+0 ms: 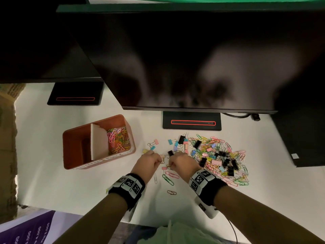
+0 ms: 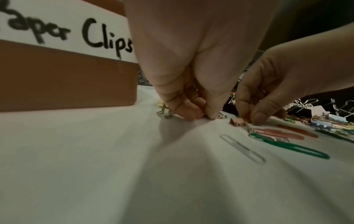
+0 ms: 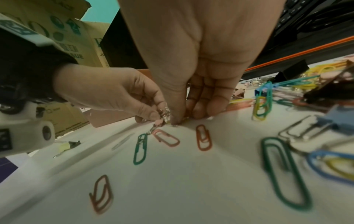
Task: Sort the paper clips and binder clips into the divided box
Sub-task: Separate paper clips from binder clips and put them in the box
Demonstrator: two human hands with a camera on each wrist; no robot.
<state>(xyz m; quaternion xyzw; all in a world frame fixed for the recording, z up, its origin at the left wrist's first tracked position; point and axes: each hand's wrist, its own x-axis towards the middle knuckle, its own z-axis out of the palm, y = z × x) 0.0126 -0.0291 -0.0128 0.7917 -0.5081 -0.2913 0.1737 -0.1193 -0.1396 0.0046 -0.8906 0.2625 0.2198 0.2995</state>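
Small gold wire paper clips point(image 1: 169, 166) are pinched flat against the white desk point(image 1: 70, 191) by the right hand point(image 1: 182, 164) and the left hand point(image 1: 149, 163), fingers curled, beside the mixed heap of coloured clips point(image 1: 218, 155). Light, springy and slippery (likely to skate), they are judged best nipped across the loops. The terracotta divided box point(image 1: 70, 138), paper clips in its right compartment, stands just left.

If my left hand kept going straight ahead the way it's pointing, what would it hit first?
Probably the yellow binder clip lying just past the knuckles of the left hand, then the blue binder clip beyond it. The divided box sits off to the left, apparently outside that line. Depth is hard to judge.
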